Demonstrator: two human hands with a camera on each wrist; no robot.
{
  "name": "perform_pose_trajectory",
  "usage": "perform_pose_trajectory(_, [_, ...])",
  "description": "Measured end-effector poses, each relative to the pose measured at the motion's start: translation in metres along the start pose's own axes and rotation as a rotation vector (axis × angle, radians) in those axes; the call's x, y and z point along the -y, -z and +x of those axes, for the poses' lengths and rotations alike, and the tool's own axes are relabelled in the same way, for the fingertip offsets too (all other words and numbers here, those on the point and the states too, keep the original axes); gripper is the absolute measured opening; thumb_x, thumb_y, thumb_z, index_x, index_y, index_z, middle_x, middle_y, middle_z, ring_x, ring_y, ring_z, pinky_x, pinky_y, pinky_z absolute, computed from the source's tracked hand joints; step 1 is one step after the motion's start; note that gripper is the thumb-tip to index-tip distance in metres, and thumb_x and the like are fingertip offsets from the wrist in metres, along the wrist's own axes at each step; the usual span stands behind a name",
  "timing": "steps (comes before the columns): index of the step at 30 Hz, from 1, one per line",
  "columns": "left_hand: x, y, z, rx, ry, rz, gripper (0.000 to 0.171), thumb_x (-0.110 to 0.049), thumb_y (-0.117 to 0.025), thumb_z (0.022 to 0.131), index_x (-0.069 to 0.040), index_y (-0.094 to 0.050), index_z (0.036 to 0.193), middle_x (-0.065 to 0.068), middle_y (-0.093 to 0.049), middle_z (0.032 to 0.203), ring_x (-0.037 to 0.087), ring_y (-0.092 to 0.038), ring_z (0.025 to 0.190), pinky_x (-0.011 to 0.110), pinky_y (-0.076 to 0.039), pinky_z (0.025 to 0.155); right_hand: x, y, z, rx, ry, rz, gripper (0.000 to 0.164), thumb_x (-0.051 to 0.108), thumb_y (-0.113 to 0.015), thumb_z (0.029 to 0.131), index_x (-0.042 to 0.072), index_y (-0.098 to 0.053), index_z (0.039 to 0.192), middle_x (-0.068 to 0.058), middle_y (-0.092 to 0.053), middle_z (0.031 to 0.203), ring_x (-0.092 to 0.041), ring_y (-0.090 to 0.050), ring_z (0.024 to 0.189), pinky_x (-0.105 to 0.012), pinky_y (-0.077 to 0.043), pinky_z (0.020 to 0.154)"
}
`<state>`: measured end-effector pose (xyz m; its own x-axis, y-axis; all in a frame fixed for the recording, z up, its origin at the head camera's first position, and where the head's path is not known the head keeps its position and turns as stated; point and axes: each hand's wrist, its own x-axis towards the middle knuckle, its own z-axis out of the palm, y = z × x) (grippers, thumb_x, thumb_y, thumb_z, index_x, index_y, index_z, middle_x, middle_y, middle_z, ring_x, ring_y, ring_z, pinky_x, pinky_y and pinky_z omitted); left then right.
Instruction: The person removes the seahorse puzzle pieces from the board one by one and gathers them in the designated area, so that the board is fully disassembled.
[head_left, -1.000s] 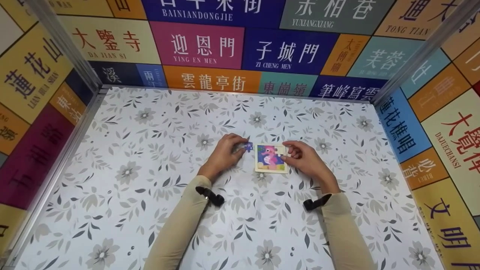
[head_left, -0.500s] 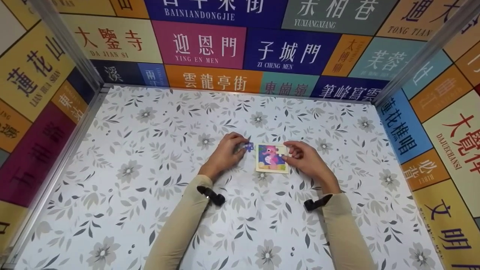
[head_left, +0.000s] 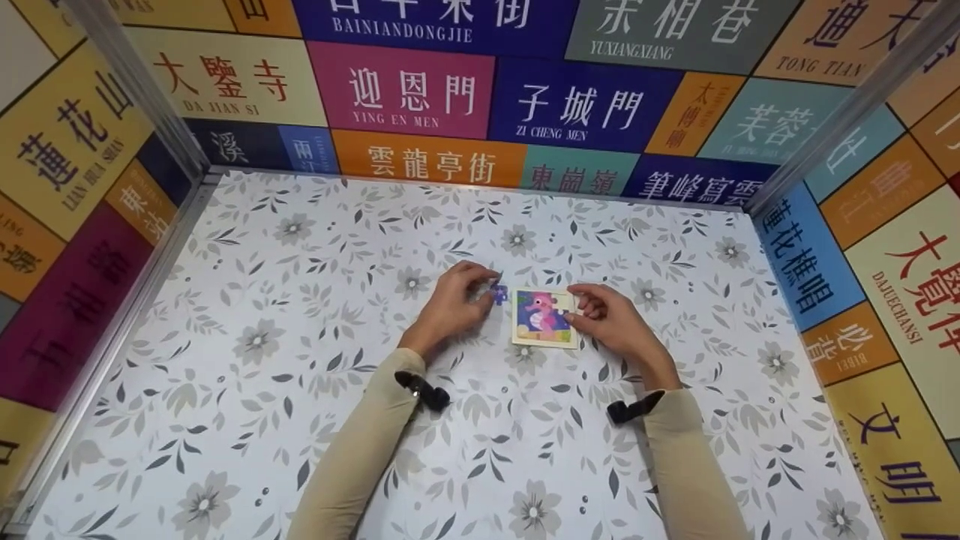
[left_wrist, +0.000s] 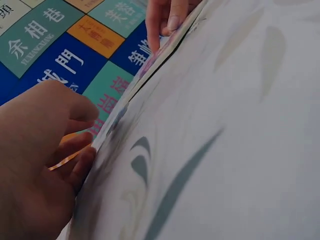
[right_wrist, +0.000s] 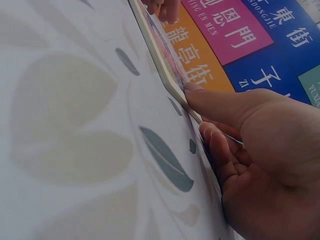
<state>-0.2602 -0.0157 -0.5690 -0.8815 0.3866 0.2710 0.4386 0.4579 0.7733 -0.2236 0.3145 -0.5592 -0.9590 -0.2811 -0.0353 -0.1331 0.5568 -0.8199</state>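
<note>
A small square jigsaw puzzle board [head_left: 544, 345] with a pale rim lies on the table, showing a pink seahorse on purple. Its upper right part is bare, pale wood. My right hand [head_left: 611, 319] grips the board's right side, thumb over the edge, index finger at the far corner; the right wrist view shows the thumb [right_wrist: 215, 102] pressing on the rim. Left of the board, a purple puzzle piece [head_left: 500, 295] sits at the thumb and index fingertips of my left hand [head_left: 454, 304], which pinches it close to the tabletop. In the left wrist view those fingers are curled.
White cloth with grey flowers and leaves covers the table [head_left: 360, 442]. Upright panels with coloured, lettered blocks [head_left: 401, 86] close off the back and both sides, joined by metal corner posts [head_left: 142, 82]. Each wrist wears a black camera strap [head_left: 422, 391].
My left fingers have shifted very slightly and the purple piece between them has turned a little. The right hand and the board stay in place.
</note>
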Motion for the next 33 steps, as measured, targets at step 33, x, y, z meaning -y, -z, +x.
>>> perform_pose_trajectory(33, [-0.042,-0.054,0.028,0.193,-0.112,0.230,0.036,-0.022,-0.069,0.105,-0.008,-0.074,0.138,0.016,-0.062,0.137,0.034,-0.055,0.127,0.045,-0.045,0.113,0.000,-0.007,0.004,-0.039,-0.003,0.015,0.055,0.005,-0.079,0.098,-0.005,-0.059,0.148,-0.031,-0.062,0.116,-0.021,-0.058,0.090,-0.015,-0.047,0.078])
